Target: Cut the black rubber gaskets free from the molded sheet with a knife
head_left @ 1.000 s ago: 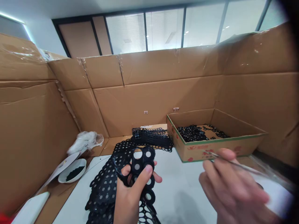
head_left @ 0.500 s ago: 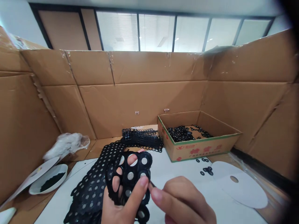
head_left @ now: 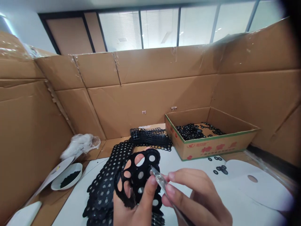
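Note:
A black sheet of joined rings with round holes (head_left: 140, 175) is wrapped over my left hand (head_left: 138, 204), with the thumb pressed on its near face and skin showing through several holes. My right hand (head_left: 197, 194) grips a slim, pointed, silvery tool (head_left: 162, 183), perhaps tweezers. The tool's tip meets the sheet just above my left thumb; its lower end passes under my right hand. More of the black perforated material (head_left: 105, 179) lies on the white work surface to the left and behind.
A cardboard box (head_left: 218, 147) with many small black rings stands at the back right. Loose rings (head_left: 221, 169) lie near a white disc (head_left: 265, 185). At left are a white bowl of dark material (head_left: 54, 187) and a crumpled plastic bag (head_left: 81, 146). Tall cardboard walls (head_left: 152, 94) surround the surface.
The silvery tool now shows clearly in my right hand, its tip on the sheet. That hand has turned, its fingers along the tool. The view has shifted, so everything sits farther right.

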{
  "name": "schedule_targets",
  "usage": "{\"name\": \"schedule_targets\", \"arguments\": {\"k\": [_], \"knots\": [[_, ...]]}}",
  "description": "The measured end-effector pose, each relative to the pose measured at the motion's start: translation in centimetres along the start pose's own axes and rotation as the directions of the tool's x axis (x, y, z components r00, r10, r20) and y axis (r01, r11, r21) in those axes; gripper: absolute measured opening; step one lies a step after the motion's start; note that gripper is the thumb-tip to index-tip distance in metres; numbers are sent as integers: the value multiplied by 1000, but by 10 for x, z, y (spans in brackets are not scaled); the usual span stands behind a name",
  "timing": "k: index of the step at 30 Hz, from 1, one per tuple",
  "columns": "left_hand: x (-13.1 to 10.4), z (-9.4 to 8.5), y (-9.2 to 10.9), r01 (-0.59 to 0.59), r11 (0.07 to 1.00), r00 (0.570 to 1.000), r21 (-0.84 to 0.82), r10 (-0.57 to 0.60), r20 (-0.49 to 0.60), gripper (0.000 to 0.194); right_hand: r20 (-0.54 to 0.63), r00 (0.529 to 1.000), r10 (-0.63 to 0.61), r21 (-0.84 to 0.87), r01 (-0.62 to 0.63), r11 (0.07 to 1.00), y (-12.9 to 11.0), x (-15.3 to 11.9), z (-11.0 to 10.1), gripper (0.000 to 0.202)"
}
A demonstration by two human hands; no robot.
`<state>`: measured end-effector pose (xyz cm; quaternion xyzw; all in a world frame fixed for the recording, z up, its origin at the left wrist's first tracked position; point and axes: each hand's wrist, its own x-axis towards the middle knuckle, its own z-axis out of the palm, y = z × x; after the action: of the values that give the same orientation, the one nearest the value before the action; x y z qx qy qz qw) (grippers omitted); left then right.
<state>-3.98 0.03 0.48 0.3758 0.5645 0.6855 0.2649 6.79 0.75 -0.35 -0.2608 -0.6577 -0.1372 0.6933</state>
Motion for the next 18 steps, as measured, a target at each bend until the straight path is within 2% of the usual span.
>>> {"name": "schedule_targets", "arguments": {"k": [4, 7, 9, 11, 14, 16, 18], "knots": [[1, 2, 1, -41, 999, 997, -18, 42, 58, 44, -49, 997, -63, -96, 58, 994, 2, -6, 9, 19], [2, 6, -1, -78, 993, 975, -85, 94, 200, 36, -87, 992, -94, -145, 80, 986, 6, -15, 15, 15], [4, 7, -3, -120, 986, 935, -118, 152, 320, 31, -118, 985, -123, -180, 100, 979, 11, -21, 17, 14], [9, 8, -6, -245, 964, 867, -104, 266, 421, 32, -157, 974, -164, -205, 130, 970, 17, -27, 19, 15], [17, 8, -10, -508, 854, 696, -115, 486, 529, 47, -210, 954, -212, -206, 169, 964, 26, -31, 21, 18], [20, 7, -10, -608, 779, 604, -149, 577, 550, 59, -213, 949, -231, -204, 188, 961, 31, -31, 23, 18], [20, 7, -9, -656, 740, 547, -150, 603, 581, 67, -185, 954, -237, -216, 195, 957, 35, -32, 22, 17]]}}
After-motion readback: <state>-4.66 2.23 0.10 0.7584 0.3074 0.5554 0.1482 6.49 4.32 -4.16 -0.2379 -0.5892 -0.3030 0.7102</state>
